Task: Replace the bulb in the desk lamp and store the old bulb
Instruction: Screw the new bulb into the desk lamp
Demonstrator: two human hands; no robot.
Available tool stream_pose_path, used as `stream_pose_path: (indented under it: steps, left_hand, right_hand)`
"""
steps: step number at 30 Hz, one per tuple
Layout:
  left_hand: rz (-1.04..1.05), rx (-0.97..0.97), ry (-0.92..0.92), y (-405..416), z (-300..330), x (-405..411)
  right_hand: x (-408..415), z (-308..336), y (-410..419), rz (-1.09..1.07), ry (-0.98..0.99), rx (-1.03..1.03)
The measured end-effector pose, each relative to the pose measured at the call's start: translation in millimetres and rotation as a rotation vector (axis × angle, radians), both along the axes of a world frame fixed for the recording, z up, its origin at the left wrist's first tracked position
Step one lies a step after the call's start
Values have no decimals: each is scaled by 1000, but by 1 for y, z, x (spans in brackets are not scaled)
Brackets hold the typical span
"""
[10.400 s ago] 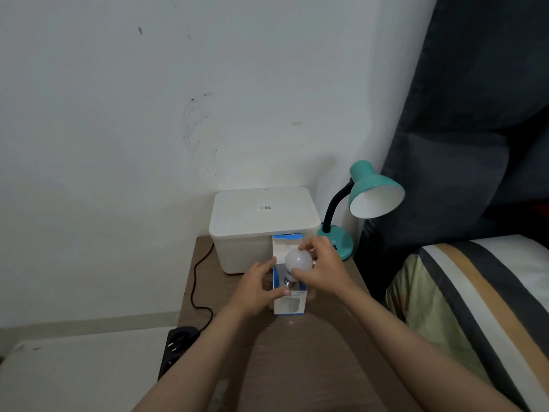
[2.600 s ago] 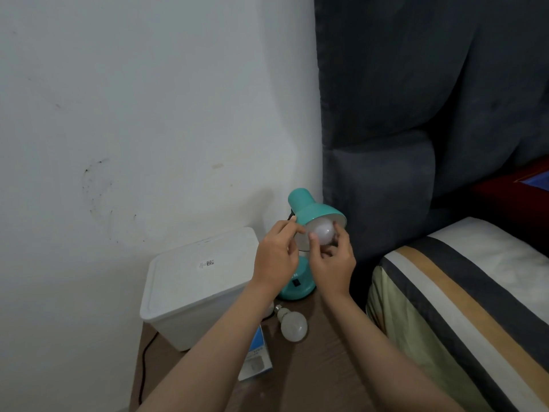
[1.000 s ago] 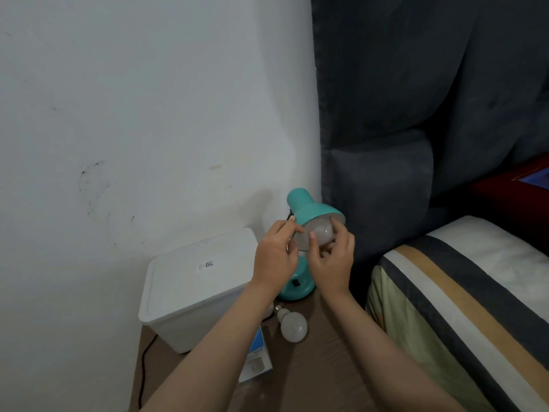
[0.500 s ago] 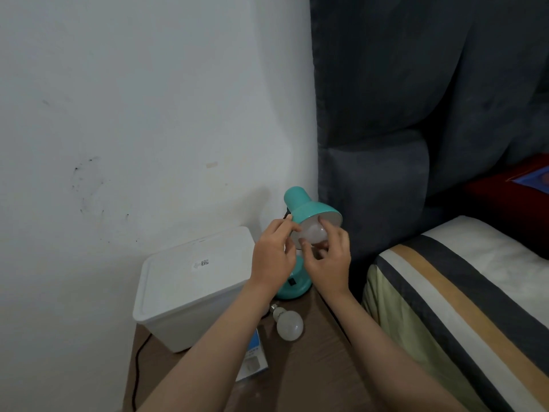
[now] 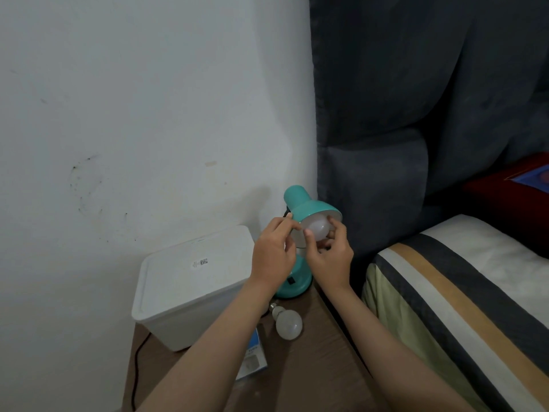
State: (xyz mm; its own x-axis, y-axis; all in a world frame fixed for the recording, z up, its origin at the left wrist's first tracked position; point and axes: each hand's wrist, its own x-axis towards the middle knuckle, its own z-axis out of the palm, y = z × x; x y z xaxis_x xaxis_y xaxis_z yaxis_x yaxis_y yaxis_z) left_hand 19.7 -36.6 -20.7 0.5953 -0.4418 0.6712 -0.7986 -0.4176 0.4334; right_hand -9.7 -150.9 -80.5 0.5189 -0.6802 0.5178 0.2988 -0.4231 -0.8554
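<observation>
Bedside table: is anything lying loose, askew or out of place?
One bulb lies loose on its side on the table, free to roll, beside the lamp base. The bulb box lies flat, partly hidden by the left forearm. Nothing looks damaged.

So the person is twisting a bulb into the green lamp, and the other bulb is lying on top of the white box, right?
Not quite. The other bulb lies on the wooden table, beside the white box, not on top of it. The head view shows this. The rest holds: the right hand grips a bulb in the green lamp, and the left hand steadies the shade.
</observation>
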Motion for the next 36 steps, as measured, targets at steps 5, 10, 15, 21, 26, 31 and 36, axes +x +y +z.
stream_pose_path:
  steps: [5,10,15,21,26,31,36]
  left_hand:
    - [5,-2,-12,1,-1,0]
    - [-2,-10,-2,2,0,0]
    - [-4,-8,10,2,0,1]
    - [3,-7,3,1,0,0]
    - [5,-13,6,2,-1,1]
    - [-3,-11,10,3,0,1]
    - [-4,-14,21,3,0,1]
  right_hand:
    - [-1,-5,2,12,8,-56]
    - [0,-9,5,-30,-33,-170]
    - [0,-6,5,-41,-24,-151]
    - [-1,-5,3,-29,8,-103]
    - [-2,-3,3,7,25,-74]
    - [-5,-5,3,18,2,-154]
    - [-4,-3,4,8,14,-147]
